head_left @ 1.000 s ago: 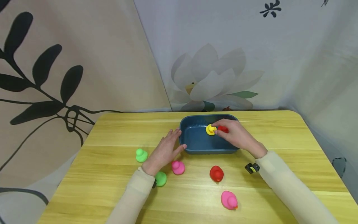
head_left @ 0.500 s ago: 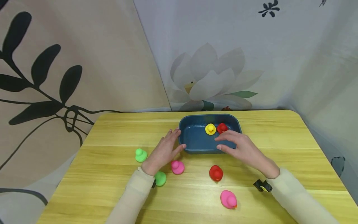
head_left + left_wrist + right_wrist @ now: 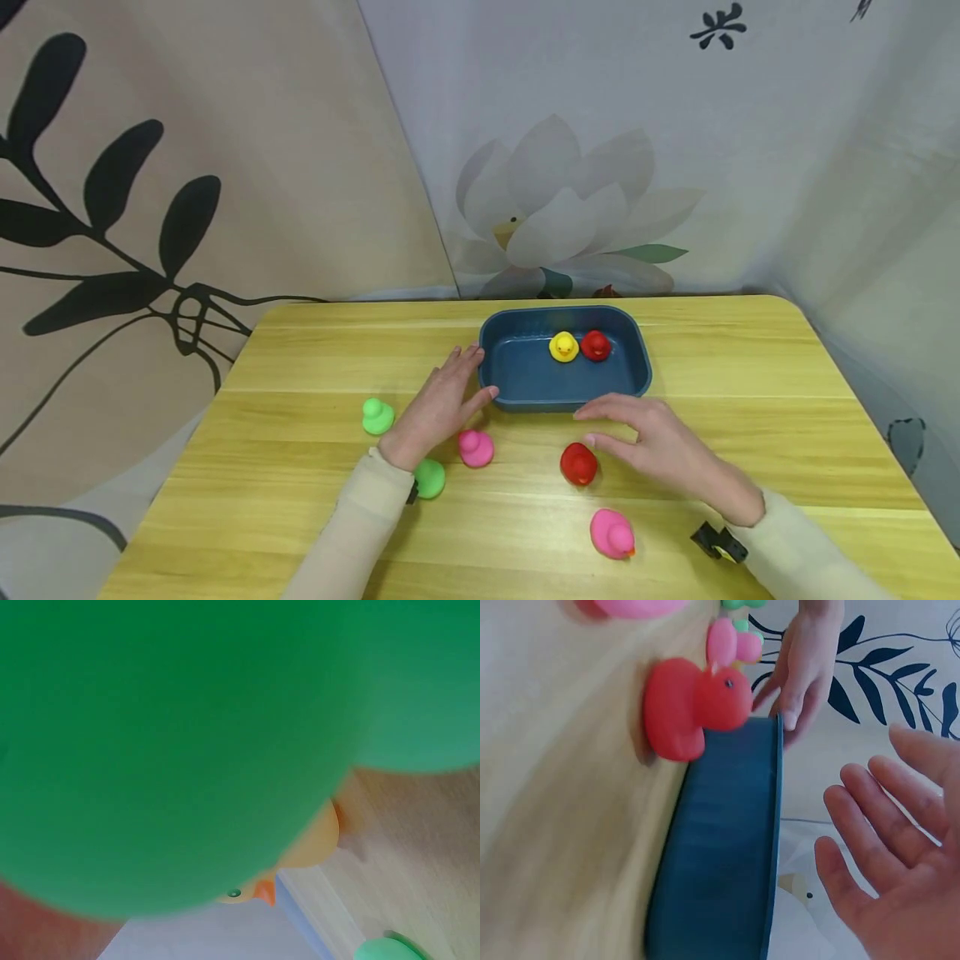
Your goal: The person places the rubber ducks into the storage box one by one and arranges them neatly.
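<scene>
A dark blue tray (image 3: 525,379) holds a yellow rubber duck (image 3: 564,347) and, beside it, a red rubber duck (image 3: 596,345). My left hand (image 3: 438,408) rests against the tray's left end, fingers extended. My right hand (image 3: 660,442), fingers spread and holding nothing, hovers just right of a second red duck (image 3: 579,464) on the table; the right wrist view shows this red duck (image 3: 676,709) apart from the hand (image 3: 900,832). A green duck (image 3: 172,750) fills most of the left wrist view, hiding the left hand's fingers.
On the wooden table (image 3: 300,500) a pink duck (image 3: 612,534) lies near the front. Another pink duck (image 3: 476,448), a green duck (image 3: 378,416) and a partly hidden green duck (image 3: 430,479) surround the left forearm. Patterned cloth (image 3: 337,150) hangs behind the table.
My right hand lets go of the yellow duck in the tray. It then moves out over the near rim toward the red duck on the table. The left hand stays in place.
</scene>
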Demonstrator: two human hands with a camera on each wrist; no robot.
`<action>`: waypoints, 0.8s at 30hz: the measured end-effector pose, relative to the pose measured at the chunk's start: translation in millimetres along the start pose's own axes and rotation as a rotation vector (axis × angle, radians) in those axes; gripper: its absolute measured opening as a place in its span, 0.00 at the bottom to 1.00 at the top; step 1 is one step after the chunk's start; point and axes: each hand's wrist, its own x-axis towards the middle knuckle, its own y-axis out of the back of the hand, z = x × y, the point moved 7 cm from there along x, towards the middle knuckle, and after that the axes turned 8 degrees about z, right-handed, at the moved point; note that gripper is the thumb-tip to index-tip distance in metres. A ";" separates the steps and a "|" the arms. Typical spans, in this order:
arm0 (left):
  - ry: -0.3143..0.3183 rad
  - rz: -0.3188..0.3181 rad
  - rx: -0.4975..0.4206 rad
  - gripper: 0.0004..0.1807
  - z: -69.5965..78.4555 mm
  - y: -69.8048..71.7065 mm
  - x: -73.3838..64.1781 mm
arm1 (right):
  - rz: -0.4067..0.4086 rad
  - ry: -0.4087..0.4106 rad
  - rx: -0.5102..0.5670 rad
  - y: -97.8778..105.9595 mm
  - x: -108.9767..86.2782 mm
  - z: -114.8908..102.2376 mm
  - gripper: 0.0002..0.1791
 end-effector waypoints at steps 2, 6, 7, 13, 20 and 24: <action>-0.005 0.003 -0.003 0.39 0.5 0.1 0.5 | -0.018 -0.003 0.000 -2.1 -4.0 -1.3 0.14; -0.010 0.001 -0.005 0.39 0.8 0.0 0.8 | -0.058 -0.007 0.012 -7.1 -11.0 -2.9 0.12; -0.010 0.001 -0.007 0.39 0.8 0.1 0.6 | -0.072 -0.009 0.023 -8.8 -12.6 -3.1 0.12; -0.006 0.011 -0.015 0.39 -0.9 2.5 -1.6 | -0.166 -0.079 0.071 -21.8 -22.6 2.0 0.16; -0.019 0.000 -0.020 0.40 -0.4 1.2 -1.2 | -0.199 -0.083 0.027 -30.3 -31.8 9.1 0.16; -0.015 0.006 -0.023 0.40 -0.9 0.3 -0.4 | -0.217 -0.084 0.020 -35.8 -32.9 13.6 0.16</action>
